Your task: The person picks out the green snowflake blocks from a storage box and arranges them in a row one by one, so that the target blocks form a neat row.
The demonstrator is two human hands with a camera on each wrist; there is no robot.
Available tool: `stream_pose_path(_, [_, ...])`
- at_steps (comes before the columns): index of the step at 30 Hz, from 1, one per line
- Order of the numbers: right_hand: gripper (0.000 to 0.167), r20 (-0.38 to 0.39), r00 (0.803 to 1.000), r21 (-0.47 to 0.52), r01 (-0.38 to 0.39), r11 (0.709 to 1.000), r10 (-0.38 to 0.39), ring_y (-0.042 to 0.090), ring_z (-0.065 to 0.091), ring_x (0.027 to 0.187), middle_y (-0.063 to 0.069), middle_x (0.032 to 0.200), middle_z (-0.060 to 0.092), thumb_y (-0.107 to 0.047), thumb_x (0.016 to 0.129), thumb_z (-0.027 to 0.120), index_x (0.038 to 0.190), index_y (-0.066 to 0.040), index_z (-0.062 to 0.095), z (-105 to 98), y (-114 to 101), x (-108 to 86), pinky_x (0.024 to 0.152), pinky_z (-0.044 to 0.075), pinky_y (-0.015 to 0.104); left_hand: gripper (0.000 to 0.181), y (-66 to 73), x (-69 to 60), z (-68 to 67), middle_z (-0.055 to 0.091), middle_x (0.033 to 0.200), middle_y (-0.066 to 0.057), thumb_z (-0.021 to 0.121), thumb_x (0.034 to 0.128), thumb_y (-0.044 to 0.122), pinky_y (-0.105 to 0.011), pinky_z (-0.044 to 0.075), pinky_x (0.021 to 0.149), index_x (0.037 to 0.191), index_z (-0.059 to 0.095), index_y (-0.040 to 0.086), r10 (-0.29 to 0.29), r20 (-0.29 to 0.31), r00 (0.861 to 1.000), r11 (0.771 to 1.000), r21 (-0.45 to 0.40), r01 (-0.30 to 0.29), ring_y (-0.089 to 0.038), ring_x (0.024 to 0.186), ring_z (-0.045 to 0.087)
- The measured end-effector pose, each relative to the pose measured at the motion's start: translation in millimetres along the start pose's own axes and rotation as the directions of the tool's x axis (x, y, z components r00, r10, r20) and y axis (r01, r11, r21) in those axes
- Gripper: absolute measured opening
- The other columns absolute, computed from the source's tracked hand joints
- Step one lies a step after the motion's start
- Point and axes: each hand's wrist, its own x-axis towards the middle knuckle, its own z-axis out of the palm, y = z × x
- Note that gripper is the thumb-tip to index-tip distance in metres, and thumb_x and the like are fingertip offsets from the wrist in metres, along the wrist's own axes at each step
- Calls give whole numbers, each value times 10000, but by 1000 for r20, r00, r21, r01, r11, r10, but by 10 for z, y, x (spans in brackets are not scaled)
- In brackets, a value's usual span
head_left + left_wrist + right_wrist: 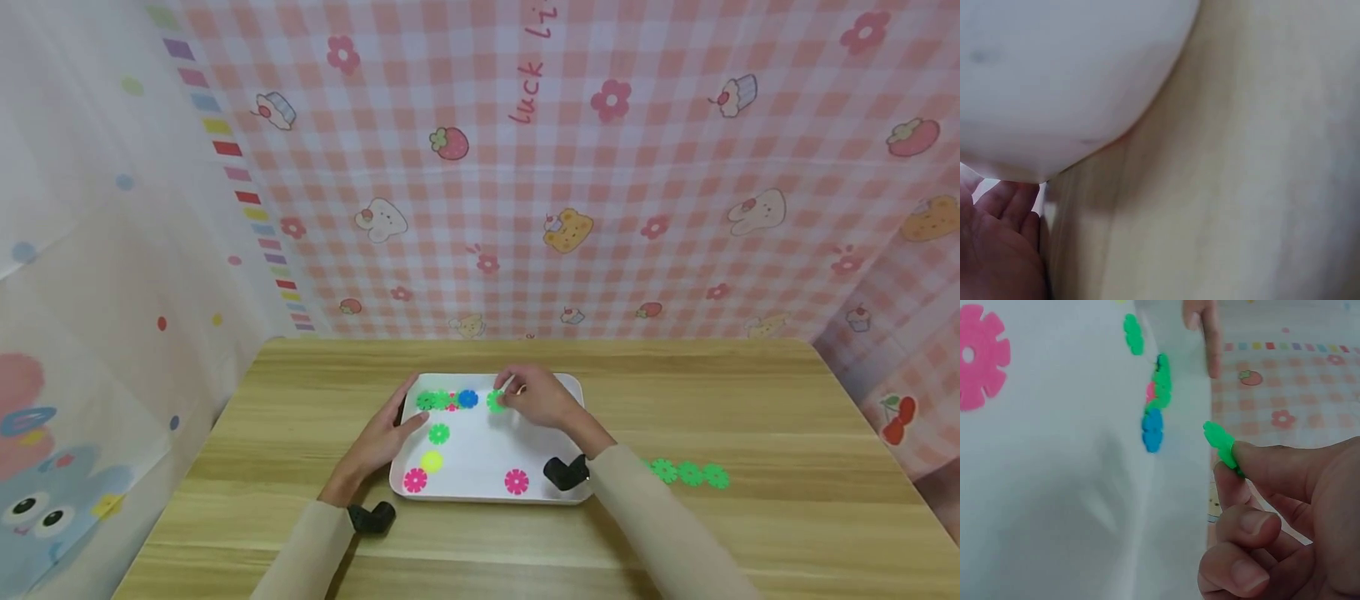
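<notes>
My right hand (536,396) pinches a green flower-shaped disc (1219,441) between thumb and finger, above the back of the white tray (480,458). Left of it, a blue disc (468,398) ends a row with green discs (426,401) and a bit of pink. My left hand (386,433) rests at the tray's left side, thumb over the rim and fingers along the outside; the left wrist view shows the fingers (1013,200) against the tray's edge. Elsewhere in the tray lie a green disc (438,433), a yellow disc (432,462) and pink discs (416,480) (517,481).
On the wooden table (787,417), right of the tray, green discs (690,474) lie in a row, partly behind the right sleeve. A checked cloth (525,167) hangs behind the table. Black devices (372,518) are worn at both wrists.
</notes>
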Motion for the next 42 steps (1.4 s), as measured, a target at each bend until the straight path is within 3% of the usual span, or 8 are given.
stream_pose_path(4, [86,-4,1000,9,17,1000,-17,175,558,777,35,860,637,-71,917,680,995,-105,674,-153,0,-95,645,456,279,695,83,-38,-17,106,1666,-94,526,1035,232,-533,78,1221,1607,134,180,-7,7,1000,1000,12,6,-313,1528,84])
stream_pose_path(12, [90,-33,999,8,13,1000,-13,190,577,827,38,890,638,-97,944,662,1034,-102,664,-449,75,-336,758,491,314,693,-196,91,21,128,1666,-25,553,1022,300,-532,74,1222,1599,169,273,37,-22,999,999,3,-37,-273,1530,91])
stream_pose_path(18, [112,-64,997,11,35,999,-35,195,579,819,50,885,635,-89,952,635,1062,-82,657,-686,196,-539,796,485,350,690,-237,111,24,130,1665,-2,555,1021,309,-519,76,1226,1596,174,292,46,-30,998,999,0,-46,-252,1532,88])
stream_pose_path(26, [155,-155,987,51,-21,998,29,287,634,850,93,923,634,-127,954,648,1096,-65,642,-976,447,-873,738,519,334,693,36,-17,1,102,1668,-79,526,1035,216,-525,68,1224,1606,137,176,7,2,1000,1000,-7,-7,-298,1531,67])
stream_pose_path(33, [258,-168,981,53,-89,995,97,237,638,824,124,983,627,-210,980,635,1174,-43,606,-1221,694,-1153,680,526,338,685,190,-109,-16,113,1665,-96,523,1037,219,-533,81,1222,1604,145,156,10,4,1000,1000,21,-10,-309,1529,80])
stream_pose_path(36, [281,-179,977,48,-107,993,114,211,609,761,136,997,628,-225,992,618,1201,-39,587,-1310,846,-1259,611,498,312,687,178,-102,-14,117,1663,-104,527,1035,212,-532,83,1222,1603,147,147,15,2,1000,1000,18,-15,-314,1528,84])
stream_pose_path(42, [311,-227,963,32,-145,989,148,205,614,770,146,1009,642,-261,1005,598,1215,-33,573,-1447,1105,-1492,556,476,305,691,-154,64,26,145,1663,-29,550,1026,271,-519,91,1225,1601,167,257,39,-34,999,999,14,-38,-267,1528,111])
